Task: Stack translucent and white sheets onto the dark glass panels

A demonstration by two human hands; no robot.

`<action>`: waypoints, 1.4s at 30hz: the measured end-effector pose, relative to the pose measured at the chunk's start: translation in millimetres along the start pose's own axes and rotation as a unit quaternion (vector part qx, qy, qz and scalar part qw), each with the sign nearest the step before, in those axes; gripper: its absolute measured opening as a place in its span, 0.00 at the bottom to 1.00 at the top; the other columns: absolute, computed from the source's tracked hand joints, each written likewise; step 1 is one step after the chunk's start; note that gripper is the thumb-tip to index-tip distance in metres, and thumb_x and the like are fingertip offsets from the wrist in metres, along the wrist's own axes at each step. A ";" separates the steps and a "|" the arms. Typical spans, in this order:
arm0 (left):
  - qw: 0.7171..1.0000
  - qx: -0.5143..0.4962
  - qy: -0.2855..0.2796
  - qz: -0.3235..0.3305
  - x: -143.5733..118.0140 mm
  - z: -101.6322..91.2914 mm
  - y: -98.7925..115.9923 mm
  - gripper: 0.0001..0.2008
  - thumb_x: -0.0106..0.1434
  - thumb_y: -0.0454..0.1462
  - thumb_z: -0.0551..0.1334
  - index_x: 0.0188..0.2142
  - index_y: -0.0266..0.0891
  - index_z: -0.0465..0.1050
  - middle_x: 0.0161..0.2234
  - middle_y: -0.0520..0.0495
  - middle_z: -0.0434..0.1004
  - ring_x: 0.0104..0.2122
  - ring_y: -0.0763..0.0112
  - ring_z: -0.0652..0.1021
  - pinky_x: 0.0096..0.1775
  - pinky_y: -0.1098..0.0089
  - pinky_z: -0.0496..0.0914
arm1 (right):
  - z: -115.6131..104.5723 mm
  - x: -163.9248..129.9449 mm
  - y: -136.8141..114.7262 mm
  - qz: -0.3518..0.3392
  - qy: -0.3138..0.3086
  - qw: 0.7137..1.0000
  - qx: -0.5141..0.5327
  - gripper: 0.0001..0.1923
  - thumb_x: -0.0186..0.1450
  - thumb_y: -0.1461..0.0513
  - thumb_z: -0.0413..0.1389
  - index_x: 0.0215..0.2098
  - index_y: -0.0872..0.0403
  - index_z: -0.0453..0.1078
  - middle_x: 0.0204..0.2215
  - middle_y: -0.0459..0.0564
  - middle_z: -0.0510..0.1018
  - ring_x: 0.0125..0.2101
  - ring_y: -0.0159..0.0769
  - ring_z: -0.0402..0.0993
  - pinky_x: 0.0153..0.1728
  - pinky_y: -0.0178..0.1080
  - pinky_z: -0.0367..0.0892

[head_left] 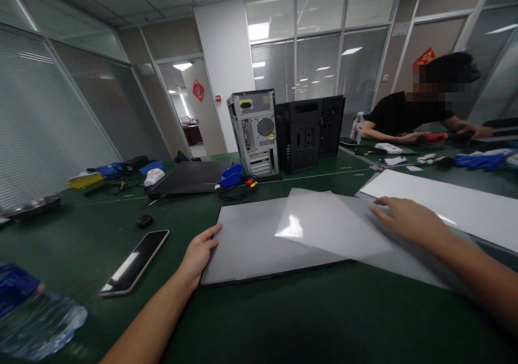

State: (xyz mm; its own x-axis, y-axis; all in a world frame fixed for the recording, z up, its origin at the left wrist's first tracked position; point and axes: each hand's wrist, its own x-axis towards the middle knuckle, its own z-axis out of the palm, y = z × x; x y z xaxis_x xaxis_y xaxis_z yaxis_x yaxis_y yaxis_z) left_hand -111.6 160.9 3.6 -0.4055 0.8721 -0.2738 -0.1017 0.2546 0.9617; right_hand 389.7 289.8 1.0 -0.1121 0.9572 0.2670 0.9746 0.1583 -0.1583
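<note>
A flat grey panel [246, 245] lies on the green table [283, 315] in front of me. My left hand [198, 256] rests against its left edge, thumb on top. A thin translucent sheet [327, 223] lies over the panel's right part and shines in the light. My right hand [408, 221] lies flat on that sheet with fingers spread, pressing its right side. Neither hand grips anything.
A phone [135, 261] lies left of my left arm, a water bottle [36, 315] at the near left corner. A white board [445, 204] lies at right. Two computer towers [254, 132] stand at the back. Another person [408, 115] works at the far right.
</note>
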 end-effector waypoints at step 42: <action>0.999 0.002 0.005 0.045 -0.4 2.0 0.8 0.29 0.59 0.22 0.57 0.60 0.37 0.65 0.58 0.41 0.71 0.43 0.72 0.79 0.35 0.79 0.72 | -2.7 -22.8 -62.2 -0.218 -0.069 0.972 0.052 0.27 0.68 0.45 0.43 0.49 0.50 0.74 0.47 0.50 0.77 0.47 0.43 0.73 0.49 0.49 0.68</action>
State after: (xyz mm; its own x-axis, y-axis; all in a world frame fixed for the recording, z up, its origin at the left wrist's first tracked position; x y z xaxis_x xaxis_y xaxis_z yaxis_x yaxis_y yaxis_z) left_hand -109.7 161.6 4.5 -0.4214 0.8877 -0.1855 -0.0615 0.1761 0.9824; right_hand 332.2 257.4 7.3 -0.5430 0.8154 0.2005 0.8041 0.5738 -0.1559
